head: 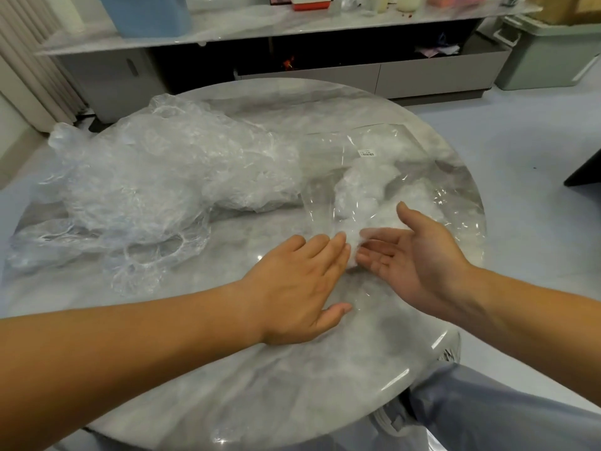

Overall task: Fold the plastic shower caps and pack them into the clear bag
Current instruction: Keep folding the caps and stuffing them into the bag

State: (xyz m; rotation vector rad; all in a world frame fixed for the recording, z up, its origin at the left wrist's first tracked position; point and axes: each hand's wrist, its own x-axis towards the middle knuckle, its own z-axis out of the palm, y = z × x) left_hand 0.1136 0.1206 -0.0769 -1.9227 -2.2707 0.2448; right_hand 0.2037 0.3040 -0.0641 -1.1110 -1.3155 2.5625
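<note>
Surface: round marble-look table [292, 369], glossy; grey floor and a low cabinet [325, 76] behind.
Left hand [299, 288]: palm down, fingers together and flat on the near edge of the clear bag [374, 177], thumb out. Grips nothing.
Right hand [419, 255]: palm up, fingers loosely spread, tips against a small white folded cap [353, 236] at the bag mouth. Blurred; can't tell if it pinches.
Risk 1: bag film slides on the slick top if left-hand pressure eases; mouth collapses.
Risk 2: folded cap springs open on release, likely pushing back out.
Packed caps [367, 183]: white wads, visible through the bag.
Loose shower caps [146, 190]: big crinkled translucent heap, far left, well apart from the hands; much left to fold.
</note>
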